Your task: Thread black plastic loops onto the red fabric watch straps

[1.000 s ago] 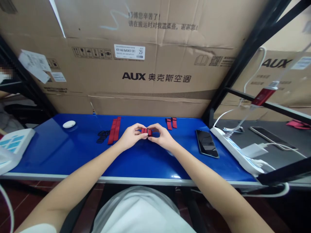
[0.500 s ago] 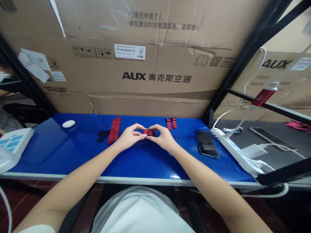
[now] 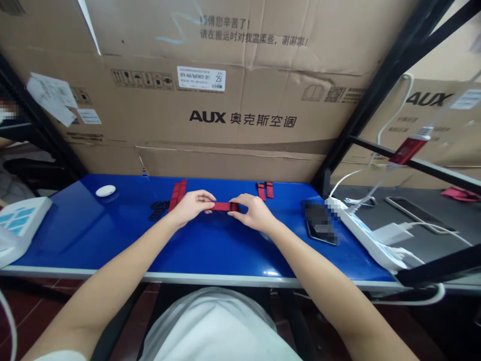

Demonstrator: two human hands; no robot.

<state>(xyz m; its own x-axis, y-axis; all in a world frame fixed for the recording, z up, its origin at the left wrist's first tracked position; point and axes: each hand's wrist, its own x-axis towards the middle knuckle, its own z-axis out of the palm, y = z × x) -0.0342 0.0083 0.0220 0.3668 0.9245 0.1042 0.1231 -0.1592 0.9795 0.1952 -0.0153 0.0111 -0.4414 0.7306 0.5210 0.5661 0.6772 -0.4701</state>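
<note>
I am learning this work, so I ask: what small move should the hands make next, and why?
Probably a gentle leftward pull by the left hand, while the right hand steadies the black buckle. The red strap runs straight between the hands, with the buckle at the right hand, so a light pull might settle the fit.

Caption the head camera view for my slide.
Left hand and right hand hold a red fabric strap with a black buckle above a glossy blue tabletop.
</note>
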